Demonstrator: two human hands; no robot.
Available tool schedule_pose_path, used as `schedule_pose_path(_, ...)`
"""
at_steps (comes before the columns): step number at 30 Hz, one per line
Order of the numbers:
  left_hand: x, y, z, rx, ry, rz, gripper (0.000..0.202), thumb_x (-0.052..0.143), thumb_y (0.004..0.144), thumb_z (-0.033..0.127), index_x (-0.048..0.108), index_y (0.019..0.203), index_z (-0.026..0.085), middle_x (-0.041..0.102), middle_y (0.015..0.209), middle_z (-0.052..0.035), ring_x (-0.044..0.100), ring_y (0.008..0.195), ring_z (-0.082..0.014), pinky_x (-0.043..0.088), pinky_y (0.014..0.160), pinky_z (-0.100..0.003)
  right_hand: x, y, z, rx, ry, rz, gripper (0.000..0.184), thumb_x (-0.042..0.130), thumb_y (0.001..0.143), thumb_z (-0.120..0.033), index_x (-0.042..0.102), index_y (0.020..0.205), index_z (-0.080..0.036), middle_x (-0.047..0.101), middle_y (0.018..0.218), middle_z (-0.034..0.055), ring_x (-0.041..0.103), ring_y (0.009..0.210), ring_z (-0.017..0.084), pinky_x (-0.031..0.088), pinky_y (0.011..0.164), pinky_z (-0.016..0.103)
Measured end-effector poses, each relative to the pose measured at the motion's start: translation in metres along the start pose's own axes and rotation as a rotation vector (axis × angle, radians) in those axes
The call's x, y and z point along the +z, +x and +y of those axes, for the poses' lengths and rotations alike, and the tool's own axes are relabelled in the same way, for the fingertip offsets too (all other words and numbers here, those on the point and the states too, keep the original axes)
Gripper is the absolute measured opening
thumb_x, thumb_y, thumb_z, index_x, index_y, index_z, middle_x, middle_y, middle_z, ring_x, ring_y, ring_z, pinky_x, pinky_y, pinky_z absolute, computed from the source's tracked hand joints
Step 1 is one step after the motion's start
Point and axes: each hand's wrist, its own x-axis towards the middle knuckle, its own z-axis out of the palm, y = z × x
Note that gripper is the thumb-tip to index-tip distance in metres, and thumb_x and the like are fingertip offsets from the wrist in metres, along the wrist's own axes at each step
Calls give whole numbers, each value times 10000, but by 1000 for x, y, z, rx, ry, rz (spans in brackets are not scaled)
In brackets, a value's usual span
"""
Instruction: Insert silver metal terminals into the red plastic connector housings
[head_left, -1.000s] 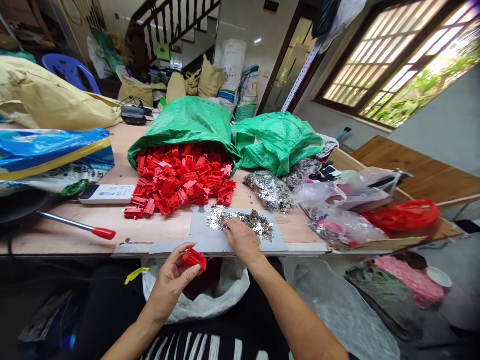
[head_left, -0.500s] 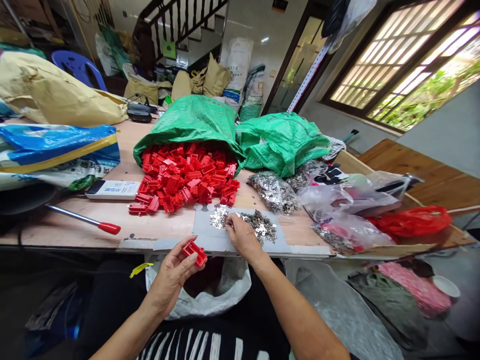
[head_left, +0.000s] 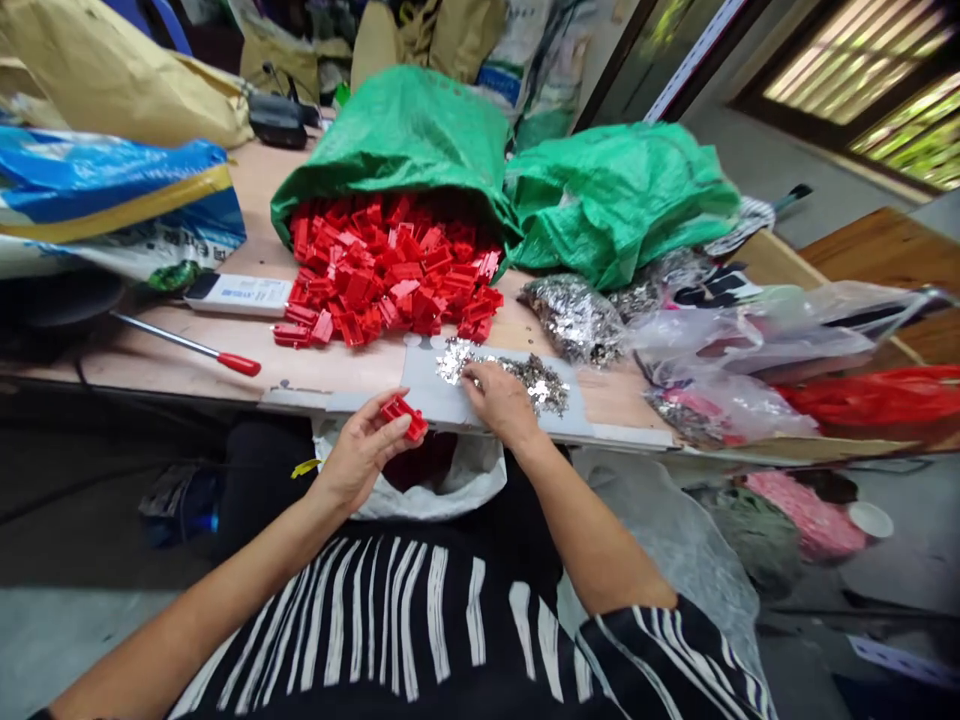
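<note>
Sacks [head_left: 420, 130] stand behind red parts [head_left: 390, 275] and metal pieces [head_left: 549, 384].

Two hands were in view: the left hand [head_left: 358, 452] had one red part [head_left: 405, 418], and the right hand [head_left: 504, 405] was at one pile of silver pieces [head_left: 546, 385], too many to count, on one grey sheet [head_left: 429, 396]. Beyond the left hand lay one heap of red parts [head_left: 390, 275], dozens at least. Two green sacks [head_left: 412, 130] stood beyond both hands. One white sack [head_left: 480, 492] gaped below and between them. Left of the left hand were one red-handled lever [head_left: 238, 363], one flat white box [head_left: 244, 293] and one blue bag [head_left: 142, 175]; far right of the right hand, one red bag [head_left: 877, 400] and one white bowl [head_left: 870, 519].
</note>
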Motion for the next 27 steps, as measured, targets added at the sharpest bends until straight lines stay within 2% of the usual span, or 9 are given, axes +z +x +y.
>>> schedule_pose_path(4, 2, 0, 0, -12, 11, 10, 457, 777, 699, 226, 628, 1130, 204, 690, 874, -15, 690, 785, -159, 550, 758, -299, 1, -1, 2, -17, 52, 57, 104, 511, 870, -190, 611, 900, -190, 649, 951, 70, 591, 873, 196, 418, 764, 274)
schedule_pose_path(9, 3, -2, -2, -24, 21, -13, 467, 785, 687, 221, 633, 1128, 201, 686, 850, -11, 685, 764, -153, 548, 730, -283, 3, 1, 4, 89, 70, 107, 69, 522, 840, -222, 585, 844, -193, 648, 776, 39, 565, 663, 178, 369, 632, 266)
schedule_pose_path(13, -3, -14, 4, -91, 53, -57, 445, 768, 709, 216, 634, 1132, 191, 690, 880, -32, 680, 778, -158, 545, 722, -279, 4, 0, 7, 97, 108, 110, 64, 515, 824, -224, 568, 847, -197, 642, 738, 37, 561, 628, 182, 359, 611, 268)
schedule_pose_path(18, -15, -48, 17, -181, 48, -92, 401, 742, 740, 190, 641, 1127, 204, 668, 928, -28, 675, 824, -158, 533, 760, -272, 5, -2, 13, 22, 199, 148, 89, 509, 819, -213, 570, 881, -197, 654, 818, 50, 587, 683, 188, 411, 646, 278)
schedule_pose_path(22, -34, -73, 8, -293, 50, -133, 450, 745, 743, 206, 614, 1174, 195, 675, 832, -32, 665, 727, -140, 524, 699, -258, 5, -3, 12, -77, 217, 169, 113, 501, 842, -213, 603, 888, -196, 667, 866, 63, 605, 743, 199, 448, 694, 299)
schedule_pose_path(27, -56, -85, -1, -295, 25, 1, 489, 783, 699, 244, 619, 1156, 182, 664, 841, -34, 643, 715, -139, 524, 715, -287, 3, -4, 10, -115, 261, 190, 129, 510, 854, -215, 627, 904, -195, 682, 900, 67, 625, 796, 205, 475, 721, 310)
